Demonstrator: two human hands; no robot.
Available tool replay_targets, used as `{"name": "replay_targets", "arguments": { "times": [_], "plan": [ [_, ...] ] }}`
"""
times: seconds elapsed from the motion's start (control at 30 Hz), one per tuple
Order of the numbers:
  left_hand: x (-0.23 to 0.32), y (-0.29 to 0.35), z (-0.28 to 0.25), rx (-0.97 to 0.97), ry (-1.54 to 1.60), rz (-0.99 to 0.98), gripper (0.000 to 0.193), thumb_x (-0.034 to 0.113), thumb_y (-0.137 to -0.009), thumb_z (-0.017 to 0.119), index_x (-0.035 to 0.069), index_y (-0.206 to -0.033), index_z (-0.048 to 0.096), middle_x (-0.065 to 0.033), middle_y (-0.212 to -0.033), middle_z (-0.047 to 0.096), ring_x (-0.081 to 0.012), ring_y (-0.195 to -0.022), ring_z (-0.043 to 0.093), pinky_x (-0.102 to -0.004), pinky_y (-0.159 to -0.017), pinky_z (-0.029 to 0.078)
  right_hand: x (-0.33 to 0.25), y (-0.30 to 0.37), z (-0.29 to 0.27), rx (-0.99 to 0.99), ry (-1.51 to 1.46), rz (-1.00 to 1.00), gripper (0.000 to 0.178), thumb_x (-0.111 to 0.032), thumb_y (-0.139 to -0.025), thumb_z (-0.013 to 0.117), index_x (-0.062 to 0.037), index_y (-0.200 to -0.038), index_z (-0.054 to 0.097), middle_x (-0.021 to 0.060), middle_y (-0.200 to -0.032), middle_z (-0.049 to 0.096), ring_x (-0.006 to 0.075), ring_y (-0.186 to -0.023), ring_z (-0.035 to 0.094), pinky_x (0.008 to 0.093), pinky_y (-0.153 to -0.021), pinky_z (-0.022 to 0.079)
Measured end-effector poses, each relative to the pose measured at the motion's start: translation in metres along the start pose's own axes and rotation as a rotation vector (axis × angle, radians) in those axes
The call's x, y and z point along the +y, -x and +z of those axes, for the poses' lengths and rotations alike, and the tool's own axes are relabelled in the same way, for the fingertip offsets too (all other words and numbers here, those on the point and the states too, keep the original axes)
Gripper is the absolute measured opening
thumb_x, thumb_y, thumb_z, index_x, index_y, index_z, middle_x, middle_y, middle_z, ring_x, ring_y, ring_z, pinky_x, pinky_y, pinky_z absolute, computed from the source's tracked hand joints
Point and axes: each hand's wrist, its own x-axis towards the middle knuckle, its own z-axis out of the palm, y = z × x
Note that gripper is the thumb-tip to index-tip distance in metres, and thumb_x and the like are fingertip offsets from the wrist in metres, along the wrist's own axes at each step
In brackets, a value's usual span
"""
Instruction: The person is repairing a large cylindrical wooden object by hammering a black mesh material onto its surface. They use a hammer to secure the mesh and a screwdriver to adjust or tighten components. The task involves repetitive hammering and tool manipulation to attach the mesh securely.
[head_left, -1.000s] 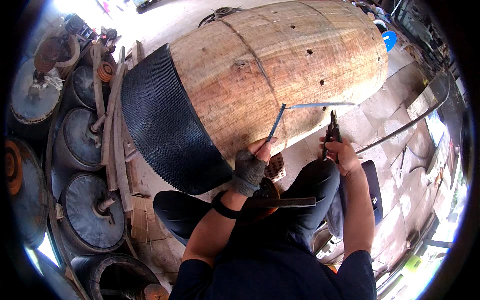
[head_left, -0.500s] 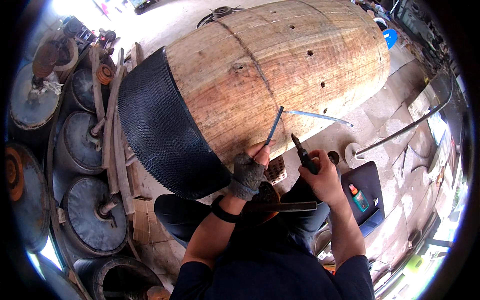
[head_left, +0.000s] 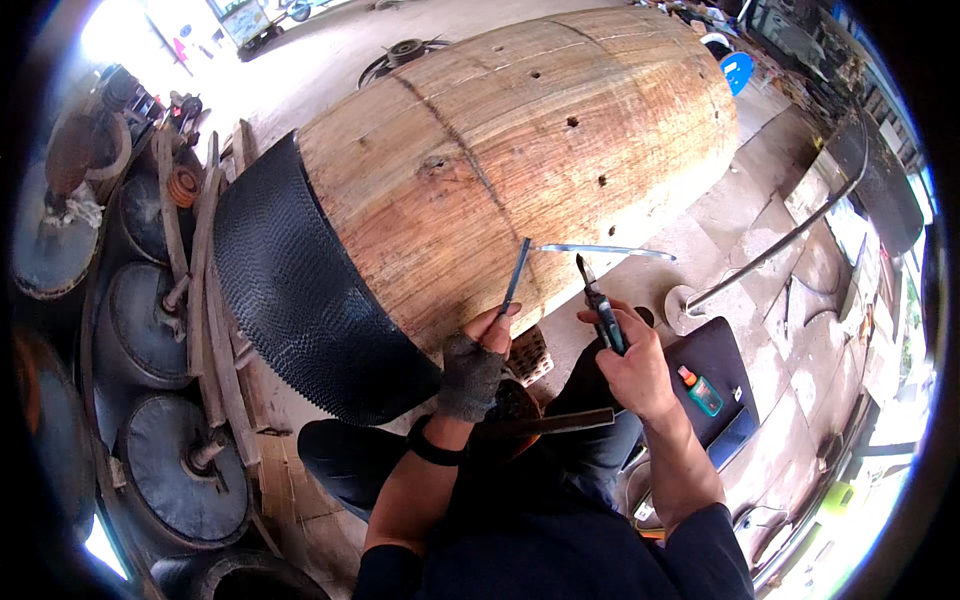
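A: Left hand (head_left: 474, 372)?
B: Thumb and fingers pinching the bent metal strip (head_left: 515, 274), seen against the wooden barrel (head_left: 520, 150).
A: Right hand (head_left: 638, 368)?
B: Fingers wrapped round pliers (head_left: 606, 320), tip near strip.
A: Lettering?
B: Any on the green bottle (head_left: 705, 396): too small to read.

Wooden drum (head_left: 500, 165) blocks the way ahead

A gap lies between the left hand (head_left: 474, 368) and right hand (head_left: 635, 358), with a perforated brick (head_left: 531, 356) low in it and a bar (head_left: 560, 422) across its near end. A thin strip (head_left: 605, 249) juts across its far end. Rightward, room opens over the paving (head_left: 700, 228), up to a slanted pole (head_left: 740, 270).
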Motion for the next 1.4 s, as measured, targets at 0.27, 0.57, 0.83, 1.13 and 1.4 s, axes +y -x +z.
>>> {"name": "replay_targets", "arguments": {
  "times": [0.27, 0.57, 0.83, 1.13, 1.4],
  "plan": [
    [-0.007, 0.001, -0.01, 0.037, -0.008, 0.054, 0.036, 0.029, -0.104, 0.06, 0.001, -0.123, 0.071, 0.0027, -0.067, 0.055, -0.0071, -0.059, 0.048, -0.0262, -0.055, 0.039, 0.018, 0.006, -0.002, -0.145, -0.201, 0.154, 0.056, 0.004, -0.074, 0.052, -0.0001, -0.128, 0.063, 0.0195, -0.127, 0.063, 0.0297, -0.124, 0.058, 0.0337, -0.108, 0.04],
    [0.005, 0.003, -0.001, -0.007, -0.007, 0.04, 0.034, 0.026, -0.105, 0.057, 0.0, -0.123, 0.069, 0.0045, -0.066, 0.05, -0.0065, -0.06, 0.045, -0.0245, -0.056, 0.036, 0.017, 0.001, 0.016, -0.156, 0.094, -0.122, 0.053, 0.011, -0.071, 0.05, 0.0004, -0.121, 0.065, 0.022, -0.138, 0.056, 0.0403, -0.13, 0.054, 0.0422, -0.111, 0.042],
    [0.0, 0.0, -0.001, -0.026, 0.053, 0.017, 0.035, 0.024, -0.105, 0.055, -0.003, -0.124, 0.069, 0.0054, -0.065, 0.048, -0.0049, -0.059, 0.043, -0.0231, -0.055, 0.035, 0.009, -0.01, 0.013, -0.251, 0.146, -0.213, 0.049, 0.01, -0.071, 0.051, 0.0014, -0.117, 0.066, 0.0222, -0.134, 0.058, 0.0415, -0.125, 0.057, 0.0422, -0.106, 0.046],
    [-0.005, -0.003, -0.009, -0.089, 0.027, -0.04, 0.033, 0.025, -0.105, 0.058, 0.0, -0.125, 0.07, 0.0029, -0.073, 0.058, -0.0063, -0.064, 0.049, -0.025, -0.057, 0.041, 0.014, -0.014, 0.012, -0.222, 0.178, -0.29, 0.045, 0.01, -0.072, 0.058, 0.0051, -0.116, 0.064, 0.0253, -0.129, 0.059, 0.044, -0.119, 0.059, 0.0439, -0.101, 0.049],
    [-0.002, -0.003, -0.004, -0.135, 0.014, -0.028, 0.035, 0.025, -0.104, 0.058, -0.003, -0.125, 0.068, 0.0055, -0.071, 0.052, -0.0045, -0.063, 0.046, -0.0236, -0.055, 0.038, 0.01, -0.018, 0.006, -0.295, 0.253, -0.281, 0.043, 0.01, -0.074, 0.052, 0.0021, -0.114, 0.065, 0.0227, -0.122, 0.062, 0.0427, -0.114, 0.062, 0.0431, -0.097, 0.051]
  ]
}}
